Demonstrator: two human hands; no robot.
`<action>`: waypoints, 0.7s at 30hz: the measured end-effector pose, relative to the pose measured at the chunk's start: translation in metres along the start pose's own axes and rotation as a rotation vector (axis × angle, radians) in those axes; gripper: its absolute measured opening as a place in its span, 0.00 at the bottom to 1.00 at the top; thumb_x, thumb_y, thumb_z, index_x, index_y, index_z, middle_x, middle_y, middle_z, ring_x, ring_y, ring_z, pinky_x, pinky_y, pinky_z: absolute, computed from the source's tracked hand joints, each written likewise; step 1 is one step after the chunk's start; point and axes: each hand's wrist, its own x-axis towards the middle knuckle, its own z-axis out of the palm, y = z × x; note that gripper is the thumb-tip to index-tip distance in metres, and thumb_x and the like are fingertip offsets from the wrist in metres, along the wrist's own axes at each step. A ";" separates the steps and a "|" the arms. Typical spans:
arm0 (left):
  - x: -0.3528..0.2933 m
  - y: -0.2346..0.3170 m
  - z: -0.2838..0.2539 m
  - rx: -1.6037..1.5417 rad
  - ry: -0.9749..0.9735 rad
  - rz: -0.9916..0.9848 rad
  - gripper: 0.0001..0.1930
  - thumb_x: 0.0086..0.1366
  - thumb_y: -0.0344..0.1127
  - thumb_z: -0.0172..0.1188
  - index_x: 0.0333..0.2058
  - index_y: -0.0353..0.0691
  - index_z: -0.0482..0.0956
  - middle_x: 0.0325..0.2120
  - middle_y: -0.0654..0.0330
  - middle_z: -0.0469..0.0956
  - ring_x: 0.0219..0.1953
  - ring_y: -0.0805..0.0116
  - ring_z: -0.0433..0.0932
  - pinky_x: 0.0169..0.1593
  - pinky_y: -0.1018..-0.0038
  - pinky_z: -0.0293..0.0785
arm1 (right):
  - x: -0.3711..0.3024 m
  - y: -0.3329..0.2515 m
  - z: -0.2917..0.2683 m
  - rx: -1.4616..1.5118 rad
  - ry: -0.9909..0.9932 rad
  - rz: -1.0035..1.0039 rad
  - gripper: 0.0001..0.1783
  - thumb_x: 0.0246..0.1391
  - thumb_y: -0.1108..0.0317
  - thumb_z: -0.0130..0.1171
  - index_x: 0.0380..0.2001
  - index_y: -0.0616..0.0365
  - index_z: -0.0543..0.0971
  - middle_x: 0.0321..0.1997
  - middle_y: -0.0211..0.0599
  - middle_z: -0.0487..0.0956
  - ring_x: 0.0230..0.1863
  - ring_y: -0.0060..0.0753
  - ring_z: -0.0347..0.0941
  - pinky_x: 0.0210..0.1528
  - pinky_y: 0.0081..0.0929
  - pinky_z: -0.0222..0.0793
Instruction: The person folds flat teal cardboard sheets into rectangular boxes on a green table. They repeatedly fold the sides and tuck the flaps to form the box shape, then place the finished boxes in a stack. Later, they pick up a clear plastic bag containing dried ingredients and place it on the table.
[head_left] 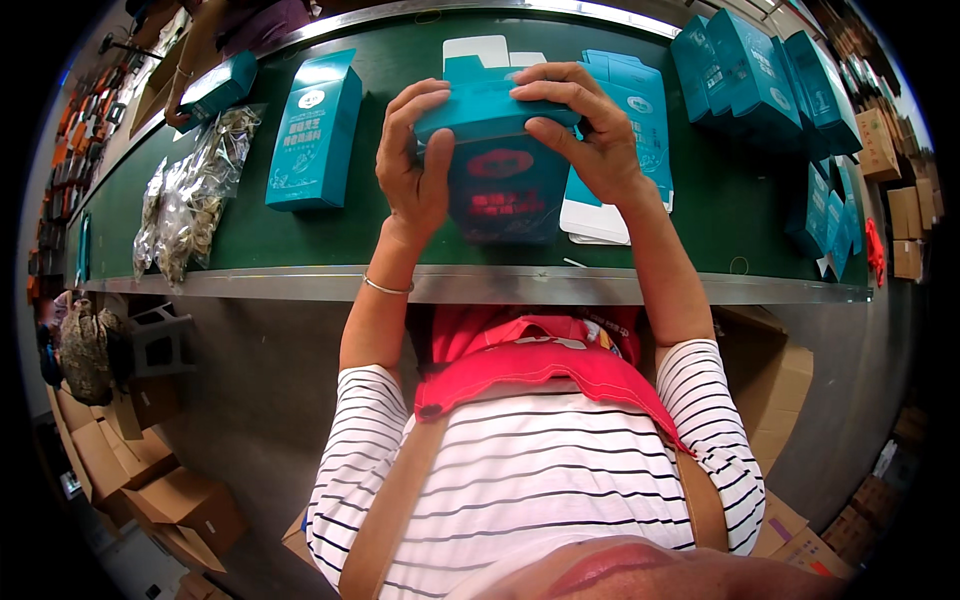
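Observation:
A teal carton [505,185] stands upright in front of me on the green table, slightly blurred. My left hand [412,165] grips its top left corner, fingers bent over the upper edge and thumb on the near side. At its top right corner my right hand [595,135] does the same, fingertips on the top panel and thumb at the front edge. Behind and right of it lie flattened teal cartons [645,130], partly hidden by my right hand and the carton. Another teal carton [312,140] stands to the left with its top flap raised.
Clear plastic bags of dried pieces [195,195] lie at the left. Beyond them, another person's hand [178,112] touches a teal carton [220,88]. Several teal cartons [745,80] stand at the far right. A metal edge [500,284] runs along the table's near side.

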 end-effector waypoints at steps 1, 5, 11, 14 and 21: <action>0.000 -0.001 -0.002 0.001 -0.019 -0.013 0.14 0.65 0.40 0.54 0.45 0.39 0.75 0.45 0.53 0.74 0.50 0.61 0.72 0.52 0.69 0.68 | 0.000 0.000 -0.001 -0.007 -0.004 0.009 0.15 0.53 0.59 0.60 0.45 0.45 0.79 0.49 0.34 0.74 0.53 0.33 0.70 0.48 0.29 0.74; 0.001 -0.001 -0.004 -0.078 -0.031 -0.073 0.10 0.64 0.33 0.55 0.44 0.39 0.76 0.46 0.54 0.75 0.52 0.61 0.71 0.54 0.70 0.67 | 0.003 -0.002 -0.002 -0.010 -0.021 0.017 0.11 0.54 0.65 0.59 0.42 0.46 0.82 0.49 0.33 0.74 0.51 0.32 0.71 0.47 0.27 0.74; -0.003 -0.002 -0.011 -0.150 -0.043 -0.132 0.08 0.62 0.31 0.52 0.38 0.41 0.79 0.47 0.55 0.75 0.54 0.61 0.70 0.56 0.67 0.65 | 0.001 -0.001 0.002 -0.070 -0.068 -0.053 0.11 0.51 0.66 0.61 0.40 0.46 0.83 0.50 0.32 0.75 0.55 0.35 0.68 0.53 0.31 0.69; -0.008 -0.004 -0.009 -0.118 0.017 -0.113 0.10 0.62 0.32 0.49 0.38 0.42 0.80 0.49 0.55 0.74 0.55 0.60 0.69 0.57 0.65 0.64 | 0.001 0.000 0.008 -0.126 -0.072 -0.128 0.12 0.50 0.65 0.63 0.40 0.46 0.83 0.50 0.32 0.76 0.58 0.38 0.64 0.57 0.35 0.64; -0.016 -0.009 -0.008 -0.182 0.090 -0.139 0.15 0.65 0.43 0.49 0.32 0.42 0.82 0.43 0.53 0.78 0.57 0.56 0.68 0.57 0.60 0.65 | -0.007 -0.002 0.020 -0.017 0.018 -0.067 0.08 0.50 0.63 0.62 0.33 0.51 0.85 0.43 0.33 0.81 0.59 0.40 0.66 0.58 0.36 0.64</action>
